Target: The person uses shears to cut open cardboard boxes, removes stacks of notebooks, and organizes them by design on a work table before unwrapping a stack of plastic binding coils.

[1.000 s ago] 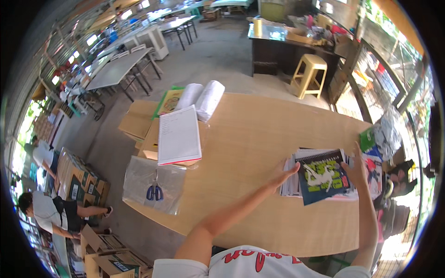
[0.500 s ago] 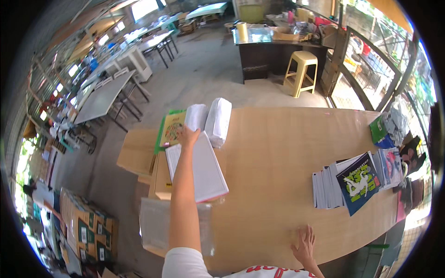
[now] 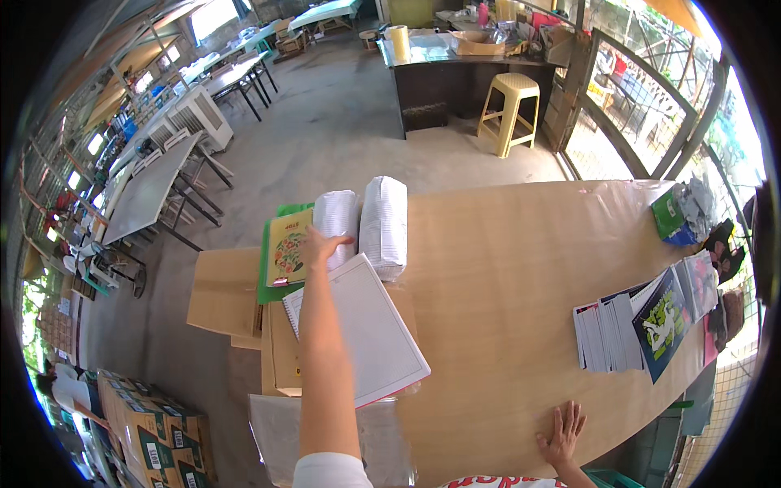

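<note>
My left hand (image 3: 324,247) is stretched out at the near end of a white, finely ribbed bundle (image 3: 336,220), thumb pointing right and apart from the fingers. Its fingertips reach between that bundle and a yellow notebook (image 3: 290,244) with a floral cover, which lies on green folders (image 3: 264,272). Beside the first bundle stands a second white bundle (image 3: 384,224). Under my forearm, a spiral pad with a blank white page (image 3: 378,329) lies tilted, partly covered by the arm. My right hand (image 3: 562,435) rests flat on the table, fingers spread, holding nothing.
At the table's (image 3: 496,309) right, white booklets (image 3: 606,335) lie beside a dark blue notebook (image 3: 663,321). A green bag (image 3: 671,220) sits behind them. Clear plastic sleeves (image 3: 281,427) and a cardboard box (image 3: 278,354) are at the left. A yellow stool (image 3: 508,110) stands beyond.
The view has shifted slightly. My left hand has moved a little left and back toward me along the bundle's near end. My right hand now lies flatter with its fingers spread.
</note>
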Demonstrator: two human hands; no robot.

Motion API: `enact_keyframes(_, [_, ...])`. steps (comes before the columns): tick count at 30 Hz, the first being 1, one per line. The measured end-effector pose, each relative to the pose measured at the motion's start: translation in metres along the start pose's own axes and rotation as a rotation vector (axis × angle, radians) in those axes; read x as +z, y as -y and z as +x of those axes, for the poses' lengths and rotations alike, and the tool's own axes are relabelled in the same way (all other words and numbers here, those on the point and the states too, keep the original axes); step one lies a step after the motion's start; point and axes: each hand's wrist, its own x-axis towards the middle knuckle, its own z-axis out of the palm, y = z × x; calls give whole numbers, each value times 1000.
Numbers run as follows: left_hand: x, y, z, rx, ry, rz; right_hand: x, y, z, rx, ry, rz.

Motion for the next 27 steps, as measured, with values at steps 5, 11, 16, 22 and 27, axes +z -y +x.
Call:
enact_keyframes(5, [2, -3, 11, 162, -114, 74, 16, -13, -4, -2, -12, -45])
enact_keyframes(11, [-10, 111, 82, -74, 309, -609, 16, -17, 12, -71, -34, 104])
enact_keyframes(16, [89, 74, 29, -154, 429, -608, 3, -28, 1, 49, 48, 44])
enact_keyframes(22, [81, 58, -18, 10, 286, -539, -2, -38, -7, 20, 30, 81])
enact_keyframes(27, [48, 2, -14, 419, -137, -182, 1, -44, -11, 6, 0, 89])
